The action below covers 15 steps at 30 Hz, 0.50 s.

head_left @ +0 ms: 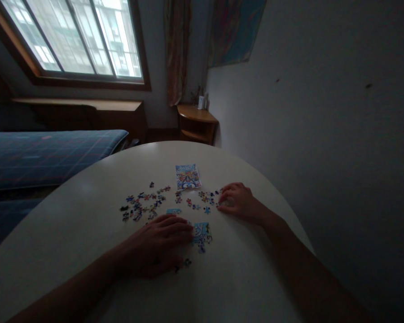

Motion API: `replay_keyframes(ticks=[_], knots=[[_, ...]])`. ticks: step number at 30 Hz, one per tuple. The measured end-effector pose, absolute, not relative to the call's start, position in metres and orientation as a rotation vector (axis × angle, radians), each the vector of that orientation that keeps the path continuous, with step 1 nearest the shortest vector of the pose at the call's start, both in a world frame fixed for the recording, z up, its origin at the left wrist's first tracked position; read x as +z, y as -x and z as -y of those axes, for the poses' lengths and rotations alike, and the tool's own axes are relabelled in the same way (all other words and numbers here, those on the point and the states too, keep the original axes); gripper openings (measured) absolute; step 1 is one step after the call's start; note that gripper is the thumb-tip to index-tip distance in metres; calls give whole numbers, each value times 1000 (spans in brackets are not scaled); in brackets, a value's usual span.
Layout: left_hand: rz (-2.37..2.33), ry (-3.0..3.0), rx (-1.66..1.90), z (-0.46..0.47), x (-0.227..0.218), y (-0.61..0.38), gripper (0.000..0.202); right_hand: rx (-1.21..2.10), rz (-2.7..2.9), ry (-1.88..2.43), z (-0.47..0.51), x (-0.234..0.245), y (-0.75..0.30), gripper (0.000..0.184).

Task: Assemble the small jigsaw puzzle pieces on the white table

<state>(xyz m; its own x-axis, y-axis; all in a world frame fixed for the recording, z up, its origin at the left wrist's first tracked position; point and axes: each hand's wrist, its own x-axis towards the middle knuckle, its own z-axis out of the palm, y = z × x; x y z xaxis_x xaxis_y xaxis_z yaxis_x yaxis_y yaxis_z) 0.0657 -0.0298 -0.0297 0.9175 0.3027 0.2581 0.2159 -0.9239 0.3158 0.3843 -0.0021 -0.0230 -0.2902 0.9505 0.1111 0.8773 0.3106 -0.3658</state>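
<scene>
My left hand [160,242] lies flat on the table, fingers stretched to the right, against the left side of a joined patch of blue jigsaw puzzle [202,231]. Part of that patch is hidden under the fingertips. Just below the thumb is a loose dark piece [187,262]. My right hand [237,201] rests at the right end of the scattered pieces, fingers curved and a gap showing between thumb and fingers. A light blue piece [206,210] lies left of its thumb. Another joined blue strip [173,211] sits above my left hand.
Many loose puzzle pieces [138,207] spread over the left middle of the round white table [249,269]. A printed picture sheet [187,176] lies behind them. Beyond the table are a bed [47,154], a corner shelf [198,114] and a wall close on the right.
</scene>
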Motion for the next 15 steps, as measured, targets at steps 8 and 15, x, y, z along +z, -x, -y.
replay_keyframes(ticks=[8,15], knots=[[-407,-2817,418,30,-30,-66,52,401,2297,1578,1,-21,-382,13],[-414,-2835,403,31,-30,-67,51,442,2330,1462,3,-19,-376,15]])
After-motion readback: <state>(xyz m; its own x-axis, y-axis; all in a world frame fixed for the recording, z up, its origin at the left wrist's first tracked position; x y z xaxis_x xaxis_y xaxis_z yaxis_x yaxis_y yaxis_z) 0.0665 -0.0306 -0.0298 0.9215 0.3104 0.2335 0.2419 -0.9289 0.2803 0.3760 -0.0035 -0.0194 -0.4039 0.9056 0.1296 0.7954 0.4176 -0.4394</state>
